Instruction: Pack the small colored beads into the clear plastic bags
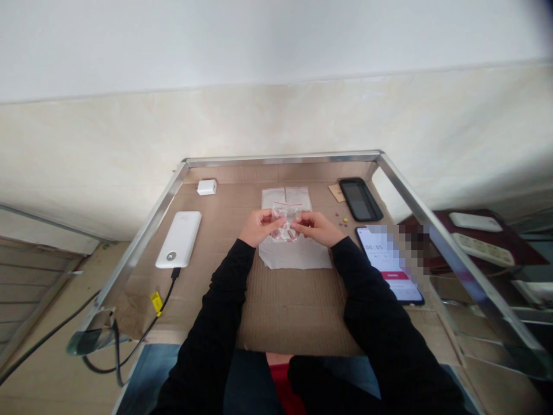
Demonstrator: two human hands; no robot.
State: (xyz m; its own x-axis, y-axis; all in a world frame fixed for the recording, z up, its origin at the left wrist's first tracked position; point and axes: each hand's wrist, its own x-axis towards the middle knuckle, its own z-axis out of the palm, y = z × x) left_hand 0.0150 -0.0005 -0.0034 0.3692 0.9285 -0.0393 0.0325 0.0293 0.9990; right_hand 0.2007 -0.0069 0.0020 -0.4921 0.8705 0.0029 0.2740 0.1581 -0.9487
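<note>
Between both hands, just above a white sheet (296, 256), is a small clear zip bag (287, 213) with a red line along its top. My left hand (259, 226) pinches the bag's left side. On its right side, the fingers of my right hand (318, 227) are closed at the plastic. Small items seem to show in the bag, too small to name. Flat clear bags with red edges (274, 197) lie just behind it. To the right of my right hand, several small reddish and yellow pill-like pieces (345, 219) are scattered on the cardboard.
A metal rail (285, 158) frames the cardboard-covered tabletop (298, 317). On the left are a white power bank (178, 239) with a black cable (166, 297) and a white charger (207, 187). A black tray-like case (361, 199) and a lit phone (380, 265) lie right.
</note>
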